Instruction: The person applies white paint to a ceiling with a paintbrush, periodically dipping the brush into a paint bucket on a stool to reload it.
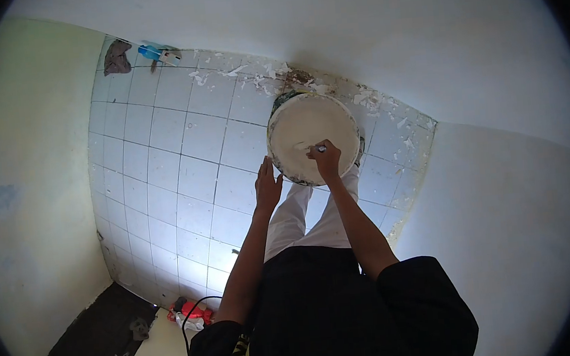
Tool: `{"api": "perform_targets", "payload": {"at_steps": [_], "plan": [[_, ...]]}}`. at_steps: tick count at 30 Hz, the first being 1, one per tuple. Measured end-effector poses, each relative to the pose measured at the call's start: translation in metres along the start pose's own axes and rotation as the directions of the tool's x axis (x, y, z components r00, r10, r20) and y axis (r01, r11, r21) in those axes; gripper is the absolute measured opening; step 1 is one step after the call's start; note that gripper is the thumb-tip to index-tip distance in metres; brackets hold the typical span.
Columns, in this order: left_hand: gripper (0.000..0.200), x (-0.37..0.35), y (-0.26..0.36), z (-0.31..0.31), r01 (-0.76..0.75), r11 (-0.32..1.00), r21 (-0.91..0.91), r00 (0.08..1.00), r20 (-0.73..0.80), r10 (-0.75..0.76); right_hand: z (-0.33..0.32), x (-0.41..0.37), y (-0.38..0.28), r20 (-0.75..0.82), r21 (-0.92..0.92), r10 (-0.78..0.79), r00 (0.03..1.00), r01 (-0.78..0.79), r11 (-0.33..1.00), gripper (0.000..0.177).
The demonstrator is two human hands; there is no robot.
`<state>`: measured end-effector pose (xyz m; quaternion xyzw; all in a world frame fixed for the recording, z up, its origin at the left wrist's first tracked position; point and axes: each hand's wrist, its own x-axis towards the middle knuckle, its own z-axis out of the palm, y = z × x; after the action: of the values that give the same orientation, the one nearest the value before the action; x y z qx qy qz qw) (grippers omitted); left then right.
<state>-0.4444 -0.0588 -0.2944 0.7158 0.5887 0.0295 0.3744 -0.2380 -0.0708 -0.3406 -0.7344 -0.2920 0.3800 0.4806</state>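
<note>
A round bucket (277, 170) stands on the tiled floor in front of my feet, its rim smeared and its outside dark with stains. Thick cream-coloured mixture (310, 121) fills it nearly to the top. My right hand (326, 161) is closed over the mixture, round an upright handle (322, 149) with a greyish end; the lower part of this tool is hidden. Small ripples mark the surface beside the fist. My left hand (269, 185) has its fingers stretched out, with the fingertips right at the bucket's left rim.
Peeled flakes (267, 84) litter the pale tiles (183, 173) along the wall. A grey cloth (117, 58) and a blue object (149, 51) lie in the far left corner. Red and white items (192, 313) sit at the lower left near a black cable (190, 315) and a dark doorway (89, 344).
</note>
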Motion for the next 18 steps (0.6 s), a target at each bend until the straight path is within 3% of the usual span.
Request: {"api": "perform_targets", "payload": {"at_steps": [1, 7, 11, 14, 16, 18], "plan": [[0.069, 0.0, 0.0, 0.0, -0.002, 1.0, 0.0, 1.0, 0.001, 0.002, 0.0, -0.003, -0.006, 0.008, 0.127, 0.097, 0.995, -0.097, 0.987, 0.018], [0.07, 0.001, 0.0, 0.001, -0.004, 1.0, -0.017, 1.0, 0.01, 0.004, 0.011, -0.006, -0.002, 0.0, 0.311, 0.268, 0.963, -0.254, 0.916, 0.021], [0.072, 0.001, 0.002, 0.0, 0.011, 1.0, -0.023, 1.0, 0.022, -0.011, 0.021, -0.011, 0.004, -0.025, 0.296, 0.245, 0.969, -0.227, 0.928, 0.021], [0.076, -0.003, 0.004, 0.002, 0.011, 1.0, 0.003, 1.0, 0.0, -0.011, 0.018, -0.008, 0.019, 0.104, 0.302, 0.327, 0.939, -0.343, 0.889, 0.02], [0.078, -0.005, 0.011, 0.0, 0.0, 0.999, 0.032, 1.0, -0.022, 0.001, 0.011, -0.004, 0.019, -0.072, 0.128, 0.258, 0.964, -0.247, 0.961, 0.019], [0.084, -0.008, 0.02, -0.002, 0.02, 0.995, 0.102, 0.999, -0.041, -0.016, 0.002, -0.006, 0.016, -0.104, 0.203, 0.285, 0.953, -0.261, 0.944, 0.019]]}}
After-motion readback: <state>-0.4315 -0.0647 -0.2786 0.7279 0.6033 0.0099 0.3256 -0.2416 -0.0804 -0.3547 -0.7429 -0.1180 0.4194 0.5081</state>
